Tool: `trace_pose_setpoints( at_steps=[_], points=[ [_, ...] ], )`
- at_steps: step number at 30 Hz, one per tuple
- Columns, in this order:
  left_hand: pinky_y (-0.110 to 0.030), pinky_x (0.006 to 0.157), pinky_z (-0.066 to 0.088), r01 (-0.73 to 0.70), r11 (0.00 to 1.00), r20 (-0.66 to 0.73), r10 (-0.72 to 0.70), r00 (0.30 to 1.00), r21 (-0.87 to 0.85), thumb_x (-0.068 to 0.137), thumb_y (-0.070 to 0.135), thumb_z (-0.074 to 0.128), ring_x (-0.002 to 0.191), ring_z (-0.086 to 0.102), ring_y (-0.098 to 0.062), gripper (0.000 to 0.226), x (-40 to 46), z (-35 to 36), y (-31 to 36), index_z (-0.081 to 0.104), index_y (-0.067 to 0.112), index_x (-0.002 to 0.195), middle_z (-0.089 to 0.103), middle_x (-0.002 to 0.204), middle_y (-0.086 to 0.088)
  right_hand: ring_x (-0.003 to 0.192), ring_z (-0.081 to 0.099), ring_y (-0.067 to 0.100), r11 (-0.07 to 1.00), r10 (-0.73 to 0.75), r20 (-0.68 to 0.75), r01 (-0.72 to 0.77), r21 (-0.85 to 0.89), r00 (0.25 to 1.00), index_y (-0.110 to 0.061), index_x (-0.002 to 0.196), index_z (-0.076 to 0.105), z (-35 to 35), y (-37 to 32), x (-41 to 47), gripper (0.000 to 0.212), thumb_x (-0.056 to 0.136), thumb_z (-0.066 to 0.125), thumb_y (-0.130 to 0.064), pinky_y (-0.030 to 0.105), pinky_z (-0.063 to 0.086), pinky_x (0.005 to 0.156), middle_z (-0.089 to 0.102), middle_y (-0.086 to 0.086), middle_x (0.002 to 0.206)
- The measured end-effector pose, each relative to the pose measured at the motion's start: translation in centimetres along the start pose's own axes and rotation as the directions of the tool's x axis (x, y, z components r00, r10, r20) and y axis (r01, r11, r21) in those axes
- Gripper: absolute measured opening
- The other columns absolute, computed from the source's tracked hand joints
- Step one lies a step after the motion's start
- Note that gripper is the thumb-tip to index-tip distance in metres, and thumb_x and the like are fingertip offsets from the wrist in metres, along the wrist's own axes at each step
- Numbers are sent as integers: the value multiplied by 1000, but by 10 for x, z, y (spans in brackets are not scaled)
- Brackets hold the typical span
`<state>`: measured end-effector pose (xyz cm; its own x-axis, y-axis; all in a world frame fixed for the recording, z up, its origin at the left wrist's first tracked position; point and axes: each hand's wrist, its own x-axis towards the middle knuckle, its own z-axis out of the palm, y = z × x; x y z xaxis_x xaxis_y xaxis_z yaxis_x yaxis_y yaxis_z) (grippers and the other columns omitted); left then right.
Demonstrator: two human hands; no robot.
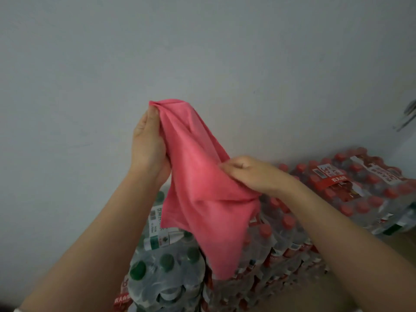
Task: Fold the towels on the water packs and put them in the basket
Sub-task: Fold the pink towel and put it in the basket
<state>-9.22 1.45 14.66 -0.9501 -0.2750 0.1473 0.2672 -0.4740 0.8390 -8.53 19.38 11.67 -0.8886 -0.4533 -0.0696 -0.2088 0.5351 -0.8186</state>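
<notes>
A pink towel (pixel 198 190) hangs in the air above the water packs, loose and unfolded. My left hand (pixel 148 143) is raised and pinches its top corner between thumb and fingers. Lower and to the right, my right hand (pixel 249 174) grips the towel's right edge with curled fingers. The towel's bottom corner dangles over the green-capped water pack (pixel 162 271) and the red-capped water pack (pixel 276 244). No basket is in view.
More red-capped water packs (pixel 364 188) are stacked at the right against a plain grey wall (pixel 202 52). A blurred metallic object (pixel 408 118) shows at the right edge.
</notes>
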Motion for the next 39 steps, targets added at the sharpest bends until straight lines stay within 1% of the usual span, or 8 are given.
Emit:
trace_pose_setpoints(
  at_steps=[3,9,16,22,28,32,34,39],
  points=[
    [-39,97,49,8,1000,-69,-7,998,13,98,31,38,99,60,-21,31,11,-11,6,61,12,102,65,97,-6,38,37,-3,965,103,137,-65,-253,985,-19,49,43,7,2,1,49,95,46,-35,11,29,44,42,-14,43],
    [-20,71,54,-81,996,-121,84,989,24,99,25,38,73,61,-8,31,9,-28,14,62,18,82,65,77,3,81,59,27,726,-50,-169,-80,-683,984,-16,70,46,6,12,13,20,89,44,-17,36,44,71,64,14,88],
    [-23,73,48,-60,992,-159,77,984,109,99,31,38,75,53,-10,32,13,-66,24,59,20,78,57,78,3,88,55,18,951,-270,-829,3,-308,489,-6,100,66,7,4,5,22,88,49,0,11,34,71,65,9,99],
    [-22,68,49,11,992,-226,18,974,129,99,31,38,72,56,-10,31,19,-98,29,59,19,80,60,79,3,55,52,2,655,-120,-523,463,597,844,-20,55,63,15,-23,-17,20,61,81,-27,14,44,53,59,-11,57],
    [-20,66,50,86,983,-162,-60,985,161,98,32,42,72,57,-9,29,18,-110,36,61,20,80,61,79,4,39,48,5,426,-21,-549,504,751,836,-16,39,57,34,-34,-24,47,12,89,-39,11,38,46,49,-10,41],
    [-26,75,47,-22,966,-9,25,1000,259,98,31,40,79,56,-12,30,18,-127,42,62,19,82,62,85,0,46,35,6,921,-328,-611,388,-35,721,-25,44,43,17,-25,-32,27,62,58,-39,25,30,54,37,-11,45],
    [-28,68,40,-82,921,73,58,996,381,98,32,39,79,43,-17,28,16,-136,43,56,15,83,50,84,-5,68,48,13,808,-412,-543,18,-589,732,-19,52,50,7,-5,-29,30,69,39,-41,38,34,90,51,-2,57],
    [-21,58,38,-22,906,85,-15,996,423,96,32,44,64,45,-6,35,3,-128,41,62,20,68,52,67,4,101,53,28,655,-389,-645,-295,-696,659,-15,72,62,18,4,-31,38,69,32,-38,48,9,109,67,-1,80]
  ],
)
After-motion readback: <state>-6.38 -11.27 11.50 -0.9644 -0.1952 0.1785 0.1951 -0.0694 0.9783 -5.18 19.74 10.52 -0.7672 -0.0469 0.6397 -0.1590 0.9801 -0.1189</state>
